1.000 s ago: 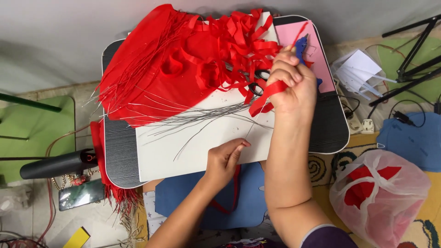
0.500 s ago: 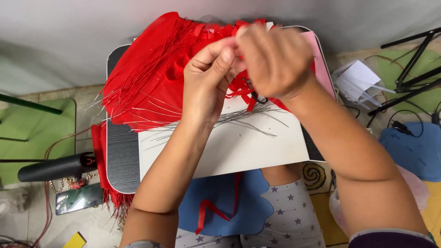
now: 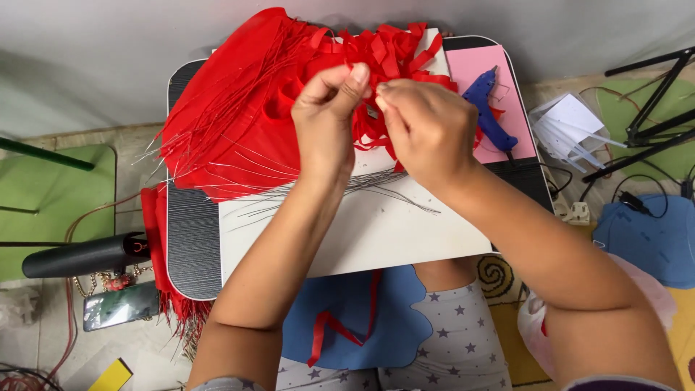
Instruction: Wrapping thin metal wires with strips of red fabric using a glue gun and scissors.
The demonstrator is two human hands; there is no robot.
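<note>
Head view looks straight down on a small black lap table with rounded corners and a ribbed surface, and I place everything else from it. Over its middle my left hand and right hand meet, fingertips pinched together on a narrow red paper strip; the strip is mostly hidden between the fingers, so I cannot tell its full shape. A white card sheet, flat and smooth, covers the table's near half, with thin grey wires fanned loosely across it. The table's far half carries a heap of red paper, flat sheets streaked with more fine wires on the left and curled, looping strips on the right. At the far right corner lies a pink sheet with a blue glue gun resting on it. Off the table's left edge sit a black cylinder and a fringe of red tassels. Below the near edge, a blue cut-out lies on star-printed fabric.
</note>
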